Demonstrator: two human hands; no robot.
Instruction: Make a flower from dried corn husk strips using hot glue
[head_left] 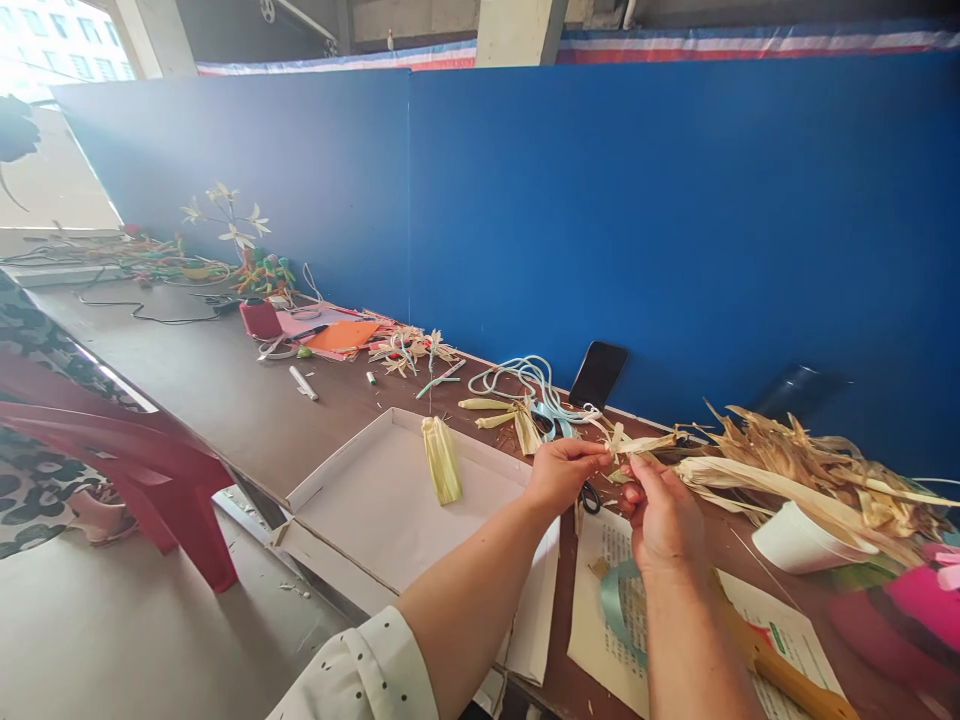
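Note:
My left hand (pixel 561 472) pinches one end of a pale dried corn husk strip (pixel 637 443) between thumb and fingertips. Close beside it, my right hand (pixel 666 512) is closed on the same strip, its fingers partly hidden behind the thumb. The strip looks twisted or knotted near the left fingertips, and its tail points right. Black scissors (pixel 591 497) lie partly hidden under the hands. Left of them, a yellow-green husk piece (pixel 442 462) rests in a shallow white box (pixel 390 440). Folded husk pieces (pixel 517 418) lie just behind my left hand.
A heap of dried husks (pixel 795 455) and a white cup (pixel 806 540) stand at right. A phone (pixel 598 375) leans on the blue partition (pixel 675 220). Printed sheets (pixel 607 560) and a ribbon roll (pixel 619 610) lie in front. A red chair (pixel 180 500) stands left.

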